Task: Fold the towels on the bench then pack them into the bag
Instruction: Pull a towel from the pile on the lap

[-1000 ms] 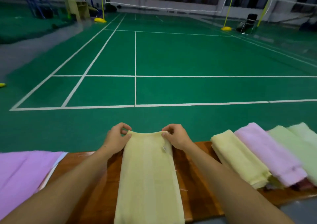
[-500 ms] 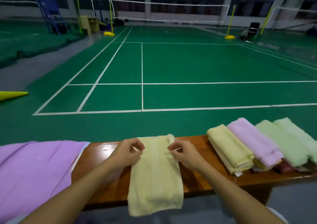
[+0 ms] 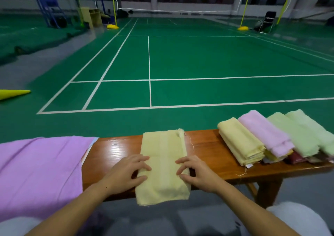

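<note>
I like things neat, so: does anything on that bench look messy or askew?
Slightly. The yellow towel under both hands has a bunched far right corner with loose threads, and its near end hangs over the edge of the bench. The stack of folded towels on the right leans, with a thread dangling below.

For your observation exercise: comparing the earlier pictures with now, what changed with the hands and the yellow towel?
Both hands released the yellow towel's far corners and moved nearer; left hand and right hand now rest at its sides. The folded stack and purple cloth stayed put.
</note>
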The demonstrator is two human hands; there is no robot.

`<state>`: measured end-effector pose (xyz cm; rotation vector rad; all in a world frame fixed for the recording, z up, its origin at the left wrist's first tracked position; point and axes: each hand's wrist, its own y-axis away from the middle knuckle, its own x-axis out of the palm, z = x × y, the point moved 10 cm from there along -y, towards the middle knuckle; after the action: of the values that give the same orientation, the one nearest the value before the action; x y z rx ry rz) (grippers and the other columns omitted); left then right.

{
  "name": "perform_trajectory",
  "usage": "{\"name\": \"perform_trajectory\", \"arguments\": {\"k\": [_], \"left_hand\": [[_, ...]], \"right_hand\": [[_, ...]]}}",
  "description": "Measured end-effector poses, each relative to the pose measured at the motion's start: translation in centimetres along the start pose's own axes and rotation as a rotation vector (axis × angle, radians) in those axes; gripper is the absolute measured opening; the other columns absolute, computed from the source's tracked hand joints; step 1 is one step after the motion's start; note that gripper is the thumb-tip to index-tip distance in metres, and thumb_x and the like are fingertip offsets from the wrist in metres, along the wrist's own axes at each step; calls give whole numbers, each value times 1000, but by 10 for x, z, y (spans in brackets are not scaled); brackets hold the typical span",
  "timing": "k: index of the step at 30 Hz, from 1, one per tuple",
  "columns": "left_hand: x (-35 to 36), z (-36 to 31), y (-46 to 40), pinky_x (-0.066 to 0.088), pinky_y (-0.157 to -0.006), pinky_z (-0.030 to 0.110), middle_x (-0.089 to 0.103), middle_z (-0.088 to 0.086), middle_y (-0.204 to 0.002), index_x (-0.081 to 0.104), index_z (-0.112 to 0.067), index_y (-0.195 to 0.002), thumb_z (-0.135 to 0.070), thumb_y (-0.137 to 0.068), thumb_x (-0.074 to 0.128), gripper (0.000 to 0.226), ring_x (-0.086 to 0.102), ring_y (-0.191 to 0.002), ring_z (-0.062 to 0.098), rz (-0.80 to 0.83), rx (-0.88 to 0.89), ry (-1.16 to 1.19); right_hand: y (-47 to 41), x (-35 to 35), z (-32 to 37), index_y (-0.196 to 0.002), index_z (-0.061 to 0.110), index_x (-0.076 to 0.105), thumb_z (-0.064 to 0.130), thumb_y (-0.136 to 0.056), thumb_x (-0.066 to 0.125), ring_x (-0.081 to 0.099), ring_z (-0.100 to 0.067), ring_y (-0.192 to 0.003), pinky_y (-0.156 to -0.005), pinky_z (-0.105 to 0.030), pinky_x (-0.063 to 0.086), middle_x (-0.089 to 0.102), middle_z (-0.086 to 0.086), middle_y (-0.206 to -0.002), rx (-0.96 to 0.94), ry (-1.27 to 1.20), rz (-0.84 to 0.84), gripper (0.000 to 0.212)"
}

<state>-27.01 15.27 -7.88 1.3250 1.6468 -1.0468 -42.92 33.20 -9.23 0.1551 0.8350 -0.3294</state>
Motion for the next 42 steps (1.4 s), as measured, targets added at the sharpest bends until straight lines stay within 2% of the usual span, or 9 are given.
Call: {"name": "perform_trajectory", "arguments": {"k": [8,15,19,26,29,33,37,39,42], "left_hand": [[0,-9,18,42,-115,38,43,-29,-153,63,-58,-123,-78,-84,65,44,38,-143,-1,-30,32,88],[26,-30,17,33,-119,34,30,-21,-165,38,-53,-149,-68,-85,68,71,28,-153,10,43,173,-228],[25,-44,17,42,-115,33,39,-20,-161,46,-47,-145,-58,-93,65,57,37,-148,8,-12,247,-224],[8,-69,16,47,-109,32,62,-15,-143,67,-35,-110,-43,-103,60,13,54,-138,8,-140,400,-163],[-1,-68,10,48,-110,28,69,-19,-130,72,-33,-110,-44,-102,63,16,61,-126,-1,-182,349,-32],[-12,-57,-4,55,-82,21,73,-25,-100,75,-35,-108,-56,-101,58,28,66,-92,-4,-213,159,133],[-23,-46,-20,54,-66,25,70,-24,-87,69,-39,-101,-69,-98,48,37,66,-78,-1,-270,9,229],[-24,-43,-26,55,-65,31,70,-23,-85,66,-39,-99,-71,-98,46,38,66,-77,1,-265,-18,240],[-24,-36,-32,54,-66,28,70,-20,-83,64,-40,-94,-76,-95,44,41,67,-77,5,-272,-70,326]], "right_hand": [[5,-11,-5,-104,43,71,39,-100,65,37,9,-138,-119,-28,34,51,32,-139,-30,71,-26,9],[4,-14,-10,-104,41,73,34,-100,65,38,7,-137,-119,-30,35,54,29,-138,-1,47,-47,11],[4,-16,-12,-102,39,75,32,-99,66,40,6,-136,-118,-29,35,55,27,-138,13,15,-56,11],[7,-18,-7,-104,39,75,34,-99,63,39,6,-137,-117,-30,33,55,26,-139,14,14,-55,13],[11,-19,6,-110,37,73,44,-102,56,41,3,-134,-117,-36,37,57,23,-137,10,102,-66,21],[22,-14,48,-122,37,66,70,-99,45,43,2,-124,-108,-36,41,60,25,-129,-62,175,-86,45],[24,9,66,-138,42,46,87,-82,57,47,-3,-114,-99,-34,47,54,19,-130,-38,147,56,73],[21,10,65,-139,42,41,81,-79,65,48,-6,-111,-97,-31,47,53,16,-129,-23,208,23,75],[17,1,55,-127,38,49,53,-87,67,52,-5,-101,-89,-32,52,58,14,-117,3,199,-73,46]]}}
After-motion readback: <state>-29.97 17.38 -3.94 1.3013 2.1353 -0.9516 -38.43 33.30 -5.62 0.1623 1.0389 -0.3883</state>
